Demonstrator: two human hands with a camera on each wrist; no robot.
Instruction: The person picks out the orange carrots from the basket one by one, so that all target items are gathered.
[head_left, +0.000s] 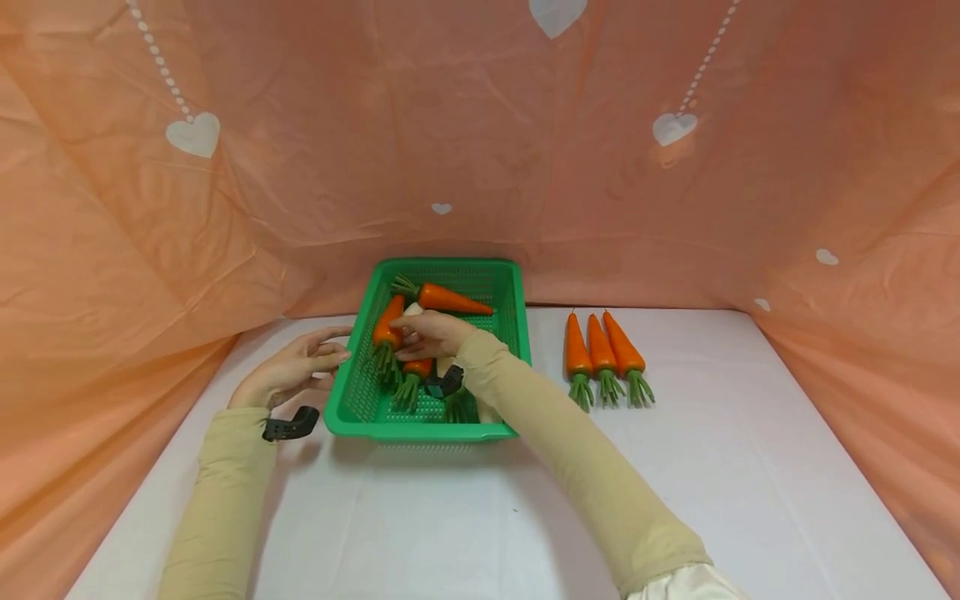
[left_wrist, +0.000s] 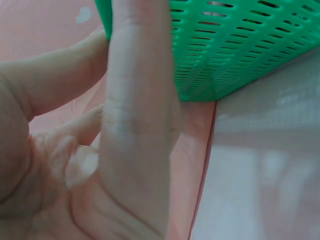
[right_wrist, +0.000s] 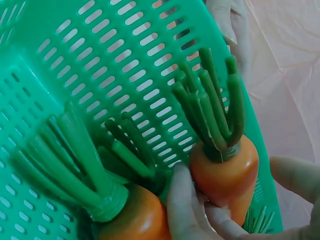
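A green plastic basket (head_left: 352, 400) with slotted walls stands toward the back of the table. Inside it, my right hand (head_left: 435, 329) holds a carrot (head_left: 388, 321) by the left wall. That carrot's green stems (right_wrist: 210, 105) point toward me, and bent fingers (right_wrist: 182, 205) lie against its orange body. Another carrot (head_left: 456, 298) lies across the far end; a partly hidden one (head_left: 417, 367) sits nearer the front. Outside the left wall, my left hand (head_left: 296, 367) has its fingertips right at the rim, fingers loosely extended and nothing in its palm.
Three carrots (head_left: 591, 350) lie side by side on the white table (head_left: 720, 433), right of the basket, stems toward me. Pale pieces (head_left: 487, 412) show in the basket, partly covered by my right arm. A pink-orange cloth (head_left: 480, 150) with hearts hangs behind and at both sides.
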